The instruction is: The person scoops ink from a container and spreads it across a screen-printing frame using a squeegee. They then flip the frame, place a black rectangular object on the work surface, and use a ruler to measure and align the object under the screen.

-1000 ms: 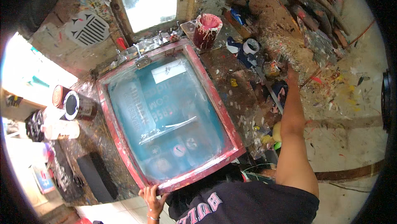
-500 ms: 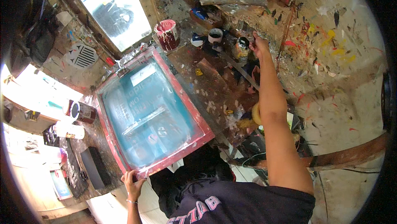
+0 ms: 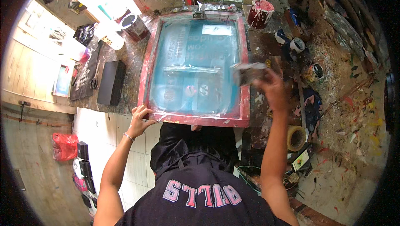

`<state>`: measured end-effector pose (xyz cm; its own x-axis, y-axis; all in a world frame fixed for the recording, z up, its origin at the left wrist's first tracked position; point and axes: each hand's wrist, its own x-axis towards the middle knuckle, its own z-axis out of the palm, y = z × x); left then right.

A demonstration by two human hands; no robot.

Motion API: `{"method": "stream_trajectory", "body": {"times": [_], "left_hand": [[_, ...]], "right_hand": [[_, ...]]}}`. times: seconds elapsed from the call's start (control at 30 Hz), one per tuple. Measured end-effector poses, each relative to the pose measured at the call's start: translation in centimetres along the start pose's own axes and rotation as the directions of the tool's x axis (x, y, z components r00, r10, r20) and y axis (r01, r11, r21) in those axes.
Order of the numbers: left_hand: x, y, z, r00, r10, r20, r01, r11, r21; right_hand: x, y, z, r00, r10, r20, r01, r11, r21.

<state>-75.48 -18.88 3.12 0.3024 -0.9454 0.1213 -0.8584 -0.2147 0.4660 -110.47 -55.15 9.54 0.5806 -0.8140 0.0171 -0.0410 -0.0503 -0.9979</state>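
Observation:
In front of me lies a screen printing frame (image 3: pixel 200 122) with red-painted wooden edges and blue mesh (image 3: pixel 189 86). A metal hinge clamp (image 3: pixel 199 14) sits at its far edge. My left hand (image 3: pixel 140 116) grips the frame's near left corner, fingers on top and thumb at the near edge. Over the right edge of the frame, my right hand (image 3: pixel 271 87) holds a short, paint-stained squeegee (image 3: pixel 249 72), blurred by motion. Whether the squeegee touches the mesh, I cannot tell.
A red-dripped paint can (image 3: pixel 260 14) stands beyond the frame's right corner. Right of it are a small open jar (image 3: pixel 315 72) and a tape roll (image 3: pixel 296 138). On the left are a black box (image 3: pixel 111 83), scissors (image 3: pixel 94 82) and another paint can (image 3: pixel 134 26).
My right hand has come from beside the small jar at the right to the frame's right edge, now with the squeegee. My left hand stays at the frame's corner. The view has turned.

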Motion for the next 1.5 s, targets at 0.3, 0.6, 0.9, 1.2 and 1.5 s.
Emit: {"method": "stream_trajectory", "body": {"times": [0.3, 0.6, 0.9, 1.2, 1.5], "left_hand": [[-0.3, 0.0, 0.3, 0.999, 0.032, -0.026, -0.032, 0.999, -0.001], [0.5, 2.6, 2.4, 0.999, 0.047, -0.022, -0.048, 0.999, -0.017], [0.7, 2.7, 2.2, 0.993, 0.063, -0.104, -0.073, 0.993, -0.097], [0.3, 2.6, 2.3, 0.998, 0.042, -0.039, -0.045, 0.995, -0.089], [-5.9, 2.5, 4.4, 0.845, -0.195, -0.498, 0.094, 0.971, -0.219]], "right_hand": [[-2.1, -0.7, 11.3, 0.969, -0.048, 0.242, 0.147, 0.9, -0.411], [-2.6, -1.8, 14.5, 0.988, -0.116, 0.106, 0.156, 0.818, -0.554], [-4.7, -1.7, 18.3, 0.925, -0.216, 0.312, 0.374, 0.654, -0.658], [-7.8, 3.8, 20.3, 0.833, -0.365, 0.416, 0.553, 0.537, -0.637], [-8.1, 4.4, 19.3, 0.849, -0.27, 0.454, 0.522, 0.554, -0.649]]}}
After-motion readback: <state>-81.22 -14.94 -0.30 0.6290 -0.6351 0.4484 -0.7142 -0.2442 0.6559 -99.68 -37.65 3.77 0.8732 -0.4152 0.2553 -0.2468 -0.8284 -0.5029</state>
